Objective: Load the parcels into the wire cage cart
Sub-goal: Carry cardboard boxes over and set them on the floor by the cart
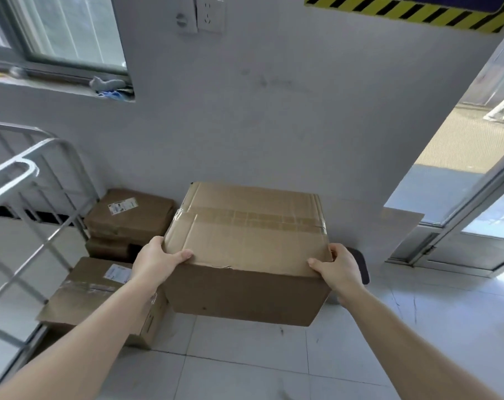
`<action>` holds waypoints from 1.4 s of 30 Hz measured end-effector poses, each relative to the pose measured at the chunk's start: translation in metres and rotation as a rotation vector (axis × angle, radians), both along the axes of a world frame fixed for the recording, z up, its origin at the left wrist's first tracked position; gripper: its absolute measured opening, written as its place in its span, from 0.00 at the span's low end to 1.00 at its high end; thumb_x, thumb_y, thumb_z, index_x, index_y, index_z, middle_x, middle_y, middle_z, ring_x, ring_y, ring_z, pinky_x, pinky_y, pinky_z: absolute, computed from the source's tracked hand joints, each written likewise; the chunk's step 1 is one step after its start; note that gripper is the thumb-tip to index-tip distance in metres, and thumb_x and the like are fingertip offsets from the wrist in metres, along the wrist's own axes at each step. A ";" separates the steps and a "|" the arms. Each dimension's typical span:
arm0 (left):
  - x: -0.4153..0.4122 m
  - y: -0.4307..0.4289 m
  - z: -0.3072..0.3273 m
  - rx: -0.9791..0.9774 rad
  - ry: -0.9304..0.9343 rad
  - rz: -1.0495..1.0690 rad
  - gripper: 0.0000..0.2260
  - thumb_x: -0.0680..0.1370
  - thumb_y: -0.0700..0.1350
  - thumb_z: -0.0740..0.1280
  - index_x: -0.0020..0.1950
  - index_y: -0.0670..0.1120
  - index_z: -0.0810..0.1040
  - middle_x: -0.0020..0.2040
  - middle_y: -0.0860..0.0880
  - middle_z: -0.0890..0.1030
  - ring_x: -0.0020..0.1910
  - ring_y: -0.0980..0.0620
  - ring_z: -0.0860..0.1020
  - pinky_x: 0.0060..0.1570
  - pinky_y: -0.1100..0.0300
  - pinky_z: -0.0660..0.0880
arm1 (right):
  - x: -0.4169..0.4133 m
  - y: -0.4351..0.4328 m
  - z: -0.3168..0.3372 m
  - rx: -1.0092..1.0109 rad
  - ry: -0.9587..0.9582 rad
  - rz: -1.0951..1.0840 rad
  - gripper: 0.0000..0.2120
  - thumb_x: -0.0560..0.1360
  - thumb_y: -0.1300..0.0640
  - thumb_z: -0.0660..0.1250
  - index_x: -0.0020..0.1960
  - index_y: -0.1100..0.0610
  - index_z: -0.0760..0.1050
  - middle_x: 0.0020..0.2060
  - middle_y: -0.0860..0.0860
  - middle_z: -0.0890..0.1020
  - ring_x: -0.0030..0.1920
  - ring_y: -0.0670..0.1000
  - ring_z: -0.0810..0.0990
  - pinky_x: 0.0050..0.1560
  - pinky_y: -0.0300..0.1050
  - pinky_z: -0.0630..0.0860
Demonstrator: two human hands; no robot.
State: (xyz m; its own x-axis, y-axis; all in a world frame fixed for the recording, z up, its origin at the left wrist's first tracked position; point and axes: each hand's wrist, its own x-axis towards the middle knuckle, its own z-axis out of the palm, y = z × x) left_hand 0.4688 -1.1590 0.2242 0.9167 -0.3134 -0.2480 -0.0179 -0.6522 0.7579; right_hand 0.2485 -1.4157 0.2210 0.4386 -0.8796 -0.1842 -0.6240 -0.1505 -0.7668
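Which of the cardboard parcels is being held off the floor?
The large taped parcel, gripped by the left hand and right hand; the labelled parcels rest beside the cart.

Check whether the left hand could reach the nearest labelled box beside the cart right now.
Probably not yet: the left hand grips the carried box, though the nearest labelled box lies uncovered below its forearm.

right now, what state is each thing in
large box: taped shut, held in both hands
left hand: grips its near left corner
right hand: grips its near right corner
nearer floor box: taped, beside the cart
stacked boxes: closed, against the wall
wire cage cart: inside hidden
glass door: open
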 end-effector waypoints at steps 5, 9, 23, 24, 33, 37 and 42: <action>0.041 -0.023 -0.025 0.002 0.006 0.058 0.29 0.71 0.52 0.75 0.67 0.42 0.70 0.57 0.47 0.77 0.51 0.48 0.74 0.46 0.53 0.74 | 0.055 -0.032 -0.023 0.045 0.014 0.056 0.26 0.69 0.53 0.75 0.64 0.54 0.71 0.58 0.52 0.77 0.53 0.53 0.78 0.54 0.54 0.78; 0.069 -0.035 -0.054 0.015 0.005 0.092 0.29 0.72 0.51 0.75 0.68 0.42 0.70 0.61 0.45 0.77 0.52 0.49 0.73 0.46 0.54 0.72 | 0.093 -0.049 -0.051 0.068 0.060 0.089 0.24 0.68 0.52 0.76 0.61 0.54 0.72 0.57 0.51 0.78 0.52 0.52 0.79 0.54 0.56 0.79; 0.124 0.004 -0.197 0.091 0.146 0.090 0.31 0.70 0.48 0.77 0.69 0.43 0.69 0.62 0.46 0.75 0.55 0.50 0.72 0.55 0.51 0.73 | 0.150 -0.006 -0.188 0.263 0.218 -0.048 0.09 0.74 0.54 0.70 0.49 0.54 0.71 0.42 0.47 0.79 0.42 0.47 0.77 0.42 0.47 0.75; 0.128 0.010 -0.208 0.098 0.152 0.082 0.31 0.70 0.47 0.77 0.69 0.42 0.69 0.62 0.46 0.75 0.57 0.49 0.73 0.55 0.51 0.72 | 0.152 0.002 -0.199 0.276 0.223 -0.064 0.08 0.74 0.54 0.70 0.49 0.54 0.72 0.41 0.47 0.79 0.42 0.47 0.77 0.40 0.46 0.74; 0.151 0.042 -0.304 0.194 0.252 0.006 0.31 0.70 0.47 0.77 0.68 0.41 0.69 0.62 0.45 0.76 0.58 0.48 0.74 0.50 0.56 0.70 | 0.160 0.050 -0.292 0.392 0.296 -0.146 0.09 0.74 0.55 0.69 0.51 0.54 0.72 0.44 0.47 0.79 0.45 0.49 0.78 0.40 0.45 0.73; 0.156 0.043 -0.349 0.218 0.291 -0.004 0.33 0.70 0.47 0.77 0.70 0.41 0.67 0.64 0.45 0.74 0.61 0.46 0.73 0.56 0.53 0.72 | 0.161 0.055 -0.336 0.408 0.318 -0.145 0.11 0.73 0.55 0.70 0.53 0.55 0.73 0.46 0.47 0.78 0.47 0.50 0.77 0.37 0.43 0.71; 0.166 0.040 -0.415 0.244 0.295 0.018 0.33 0.70 0.46 0.77 0.69 0.39 0.67 0.64 0.44 0.74 0.62 0.44 0.73 0.57 0.52 0.71 | 0.171 0.050 -0.402 0.442 0.321 -0.111 0.12 0.73 0.55 0.70 0.54 0.54 0.73 0.47 0.47 0.78 0.49 0.51 0.78 0.41 0.45 0.72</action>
State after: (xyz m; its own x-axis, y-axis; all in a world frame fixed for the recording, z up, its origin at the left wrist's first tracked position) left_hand 0.6343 -1.1192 -0.1908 0.7992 -0.1974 -0.5677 0.1911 -0.8120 0.5515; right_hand 0.4192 -1.3659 -0.1805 0.2084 -0.7258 -0.6556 -0.8306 0.2226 -0.5104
